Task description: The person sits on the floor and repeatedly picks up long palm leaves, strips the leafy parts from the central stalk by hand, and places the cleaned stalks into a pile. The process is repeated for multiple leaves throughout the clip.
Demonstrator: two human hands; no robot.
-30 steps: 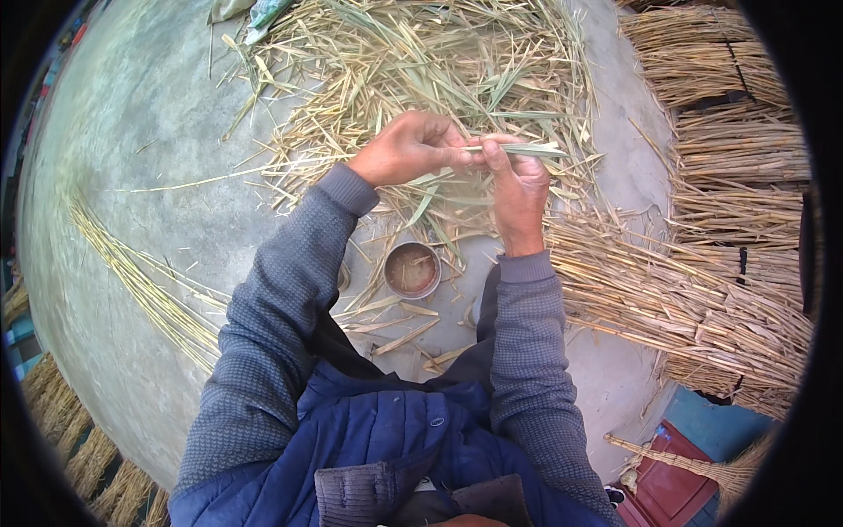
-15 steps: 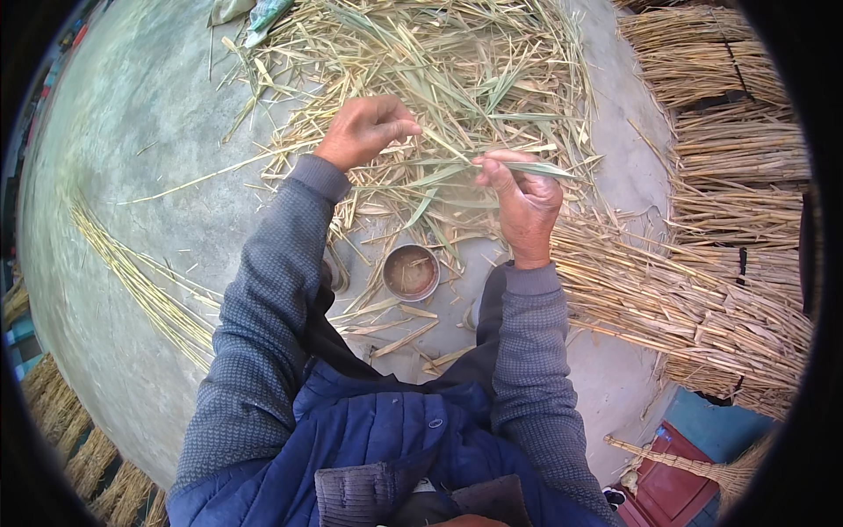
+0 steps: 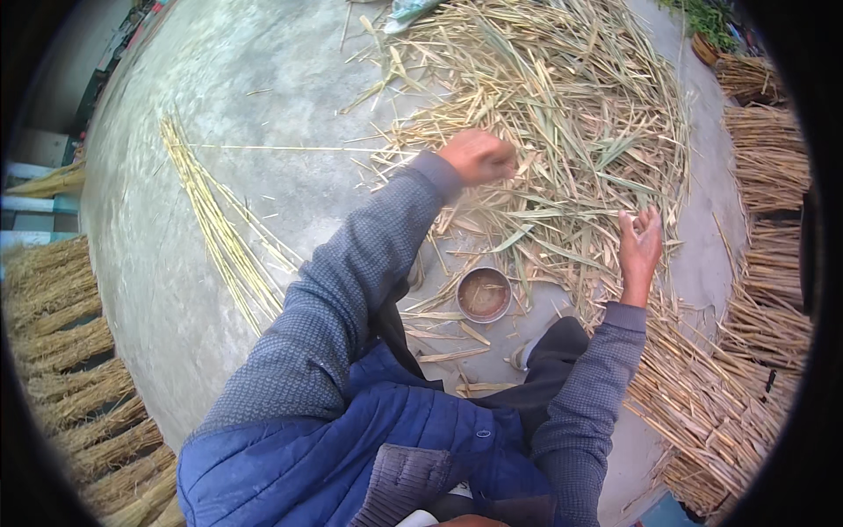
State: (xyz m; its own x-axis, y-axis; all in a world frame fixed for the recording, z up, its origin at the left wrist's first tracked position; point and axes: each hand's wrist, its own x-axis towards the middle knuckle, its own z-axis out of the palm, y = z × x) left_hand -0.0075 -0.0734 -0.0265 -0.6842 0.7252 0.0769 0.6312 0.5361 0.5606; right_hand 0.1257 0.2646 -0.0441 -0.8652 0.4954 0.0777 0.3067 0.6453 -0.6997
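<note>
My left hand [image 3: 479,158] is closed and slightly blurred, over the near left part of a loose heap of dry stalks and leaves [image 3: 562,97]. A long thin straw-coloured stalk [image 3: 281,147] runs leftward from behind it, in line with the fist, and appears held there. Exactly how the fingers grip it is hidden. My right hand [image 3: 641,250] is raised at the heap's near right edge, fingertips up and apart, with nothing seen in them. Green leaf strips [image 3: 606,180] lie on the heap close by.
A round metal bowl [image 3: 484,295] sits on the concrete floor near my feet. Peeled pale stalks [image 3: 219,228] lie in a bunch at left. Bundled stalks [image 3: 764,158] line the right side, more [image 3: 702,395] lie by my right arm, and brushy bundles [image 3: 79,351] are at lower left.
My right hand has let go of a green leaf strip, and its fingers have spread. My left hand remains closed with the long stalk trailing leftward. The whole view has swung toward the left.
</note>
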